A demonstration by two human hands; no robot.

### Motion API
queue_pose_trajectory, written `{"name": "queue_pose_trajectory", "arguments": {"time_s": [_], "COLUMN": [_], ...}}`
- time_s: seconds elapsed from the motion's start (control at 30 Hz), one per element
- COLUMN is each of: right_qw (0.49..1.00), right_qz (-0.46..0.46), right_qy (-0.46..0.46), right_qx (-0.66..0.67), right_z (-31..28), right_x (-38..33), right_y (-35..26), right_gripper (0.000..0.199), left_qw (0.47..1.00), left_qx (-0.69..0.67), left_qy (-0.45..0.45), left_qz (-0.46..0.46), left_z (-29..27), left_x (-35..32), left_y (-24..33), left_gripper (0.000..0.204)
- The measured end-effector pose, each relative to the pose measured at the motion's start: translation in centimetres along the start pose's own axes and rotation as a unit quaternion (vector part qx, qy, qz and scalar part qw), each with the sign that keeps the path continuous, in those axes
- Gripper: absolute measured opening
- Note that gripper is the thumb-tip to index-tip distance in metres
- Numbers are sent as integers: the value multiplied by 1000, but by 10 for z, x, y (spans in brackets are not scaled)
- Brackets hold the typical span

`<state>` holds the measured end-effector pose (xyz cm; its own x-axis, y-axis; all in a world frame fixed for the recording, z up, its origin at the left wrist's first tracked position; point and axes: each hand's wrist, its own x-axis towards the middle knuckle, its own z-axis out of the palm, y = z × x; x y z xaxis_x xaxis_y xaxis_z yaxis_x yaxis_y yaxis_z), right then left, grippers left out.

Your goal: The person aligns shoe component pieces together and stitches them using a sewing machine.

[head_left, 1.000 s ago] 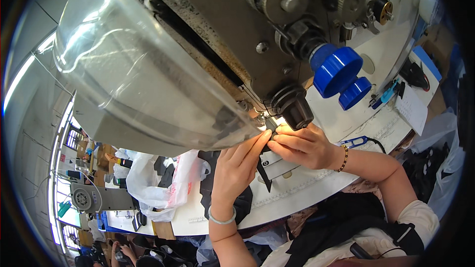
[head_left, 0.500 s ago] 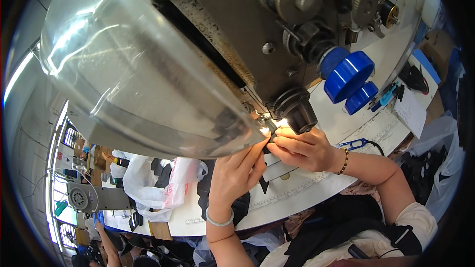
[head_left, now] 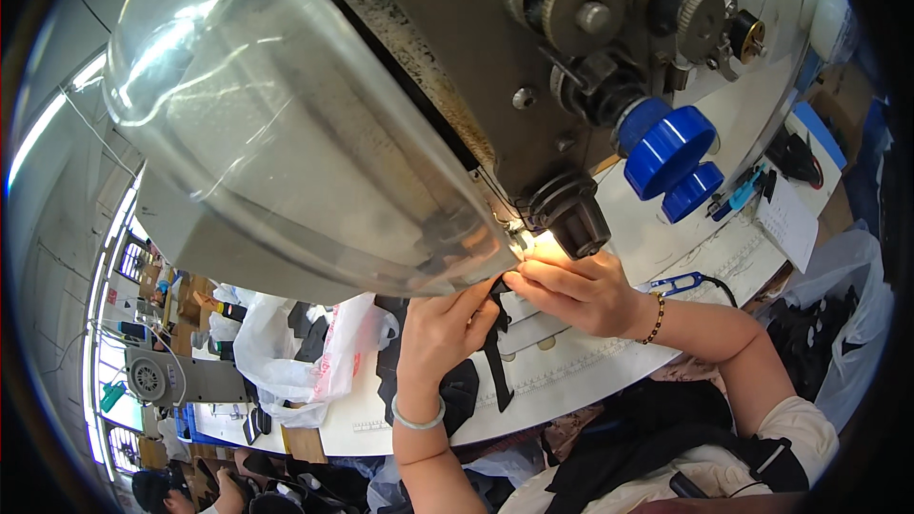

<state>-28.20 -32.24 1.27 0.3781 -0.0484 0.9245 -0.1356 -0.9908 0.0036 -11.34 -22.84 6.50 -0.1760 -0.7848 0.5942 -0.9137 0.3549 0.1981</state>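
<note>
Under the lit needle area of a sewing machine (head_left: 447, 67), both my hands work close together on a narrow black fabric strip (head_left: 496, 366). My left hand (head_left: 436, 343) pinches the strip from the left, fingers closed. My right hand (head_left: 576, 293) is closed at the strip's upper end, beside the needle area, with thumb and fingertips pressed together. The strip's loose end hangs toward me over the white table. My fingers and the clear plastic shield (head_left: 314, 143) partly hide the stitching spot.
Dark fabric pieces (head_left: 460, 400) lie left of my left wrist, by a white plastic bag (head_left: 300, 352). Blue thread snips (head_left: 678, 283) lie to the right on the table (head_left: 590, 371). Another machine (head_left: 176, 379) and a person (head_left: 167, 493) are at far left.
Both hands have shifted slightly left and toward me, away from the needle. More of the black strip now hangs below my fingers. A person's head has come into view at lower left.
</note>
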Motion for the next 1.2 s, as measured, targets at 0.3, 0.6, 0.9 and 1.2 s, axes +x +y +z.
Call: {"name": "queue_pose_trajectory", "arguments": {"time_s": [0.3,0.6,0.9,1.2], "right_qw": [999,999,999,999], "right_qz": [-4,-10,10,14], "right_qy": [-1,-1,-2,-10], "right_qx": [-34,-34,-33,-33], "right_z": [-2,-1,4,4], "right_x": [3,4,1,-1], "right_y": [-3,-3,-5,-6], "right_gripper": [21,20,24,23], "left_qw": [1000,1000,1000,998], "left_qx": [-14,-10,-23,-56], "left_qy": [-5,-4,9,14], "left_qz": [5,15,10,-1], "left_z": [0,0,2,5], "left_x": [0,0,1,1], "left_y": [-6,-8,-12,-13], "left_gripper": [32,32,34,36]}}
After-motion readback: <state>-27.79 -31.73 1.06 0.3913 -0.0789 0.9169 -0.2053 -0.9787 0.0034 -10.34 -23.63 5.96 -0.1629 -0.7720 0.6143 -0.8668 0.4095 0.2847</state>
